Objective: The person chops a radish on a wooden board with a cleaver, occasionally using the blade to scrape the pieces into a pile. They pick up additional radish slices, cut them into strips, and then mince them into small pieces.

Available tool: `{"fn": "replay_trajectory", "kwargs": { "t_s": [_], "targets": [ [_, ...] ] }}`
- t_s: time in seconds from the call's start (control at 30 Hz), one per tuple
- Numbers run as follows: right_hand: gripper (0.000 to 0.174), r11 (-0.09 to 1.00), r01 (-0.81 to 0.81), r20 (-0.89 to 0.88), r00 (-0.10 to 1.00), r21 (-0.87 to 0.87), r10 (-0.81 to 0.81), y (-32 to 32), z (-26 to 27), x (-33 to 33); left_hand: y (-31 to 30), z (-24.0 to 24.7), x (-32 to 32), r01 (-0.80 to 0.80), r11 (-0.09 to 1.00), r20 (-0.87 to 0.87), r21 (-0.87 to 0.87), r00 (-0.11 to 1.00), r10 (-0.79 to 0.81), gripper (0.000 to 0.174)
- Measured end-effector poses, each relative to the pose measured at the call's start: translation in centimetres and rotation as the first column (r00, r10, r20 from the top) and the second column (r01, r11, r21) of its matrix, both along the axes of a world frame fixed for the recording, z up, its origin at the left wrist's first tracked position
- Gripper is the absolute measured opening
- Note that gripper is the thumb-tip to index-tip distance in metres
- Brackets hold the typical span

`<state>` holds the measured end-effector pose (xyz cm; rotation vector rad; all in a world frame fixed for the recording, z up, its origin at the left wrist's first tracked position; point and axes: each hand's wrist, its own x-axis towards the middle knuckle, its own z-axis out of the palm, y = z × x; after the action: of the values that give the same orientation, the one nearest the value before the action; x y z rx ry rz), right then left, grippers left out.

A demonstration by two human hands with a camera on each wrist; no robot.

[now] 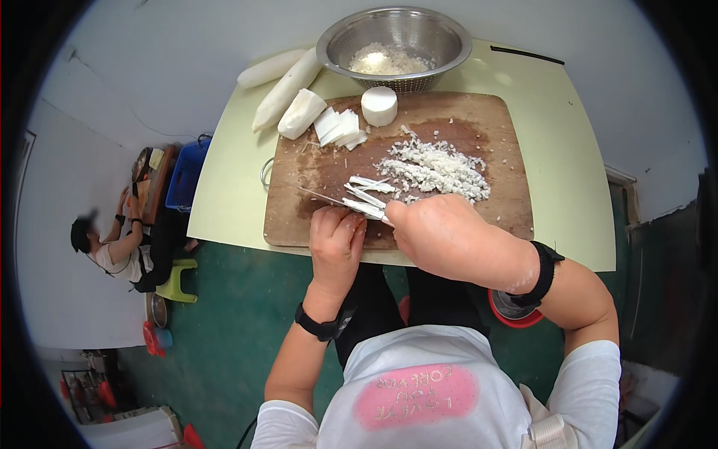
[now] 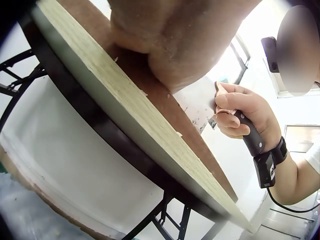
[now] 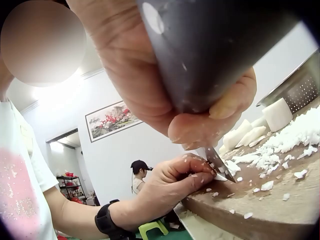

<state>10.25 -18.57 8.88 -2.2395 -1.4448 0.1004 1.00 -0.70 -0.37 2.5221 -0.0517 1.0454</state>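
Observation:
White radish strips (image 1: 364, 196) lie near the front edge of the wooden cutting board (image 1: 288, 213). My left hand (image 1: 334, 243) pinches the strips with bent fingertips at the board's edge. My right hand (image 1: 449, 232) grips the black handle (image 2: 251, 135) of a knife, its blade (image 3: 218, 162) down on the board right beside the left fingertips. Beyond the blade spreads a pile of finely chopped white bits (image 1: 441, 168). Thin white slices (image 1: 340, 127), a cut radish piece (image 1: 301, 114) and a round chunk (image 1: 379, 105) sit along the board's far side.
A metal colander (image 1: 449, 63) holding white bits stands behind the board. Two whole radishes (image 1: 288, 88) lie at the back left of the pale table (image 1: 568, 172). Another person (image 1: 120, 247) sits at far left, near a green stool (image 1: 178, 282). A red basin (image 1: 516, 320) is under the table.

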Motion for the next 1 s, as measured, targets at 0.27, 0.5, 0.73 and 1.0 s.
{"fn": "replay_trajectory", "kwargs": {
  "t_s": [0.27, 0.5, 0.73, 1.0],
  "targets": [
    [0.012, 0.97, -0.048, -0.051, 0.998, -0.238, 0.037, 0.8, 1.2, 0.7, 0.3, 0.2, -0.1, 0.017, 1.0, -0.035, -0.022, 0.999, -0.018, 0.021],
    [0.009, 0.999, -0.04, -0.014, 0.999, -0.014, 0.04, 2.0, -1.0, 1.6, 0.3, 0.3, -0.1, 0.036, 0.999, -0.047, -0.033, 0.998, -0.037, 0.019],
    [0.01, 0.999, -0.01, -0.035, 0.999, -0.044, 0.008, 0.5, 0.6, 1.0, 0.0, 0.2, -0.3, -0.004, 0.999, 0.004, -0.044, 1.0, 0.004, 0.018],
    [0.009, 0.997, -0.058, -0.035, 0.998, -0.046, 0.057, 1.1, -0.1, 0.8, 0.3, 0.0, -0.4, 0.001, 1.0, -0.024, -0.005, 1.0, -0.001, 0.018]
  ]
}}
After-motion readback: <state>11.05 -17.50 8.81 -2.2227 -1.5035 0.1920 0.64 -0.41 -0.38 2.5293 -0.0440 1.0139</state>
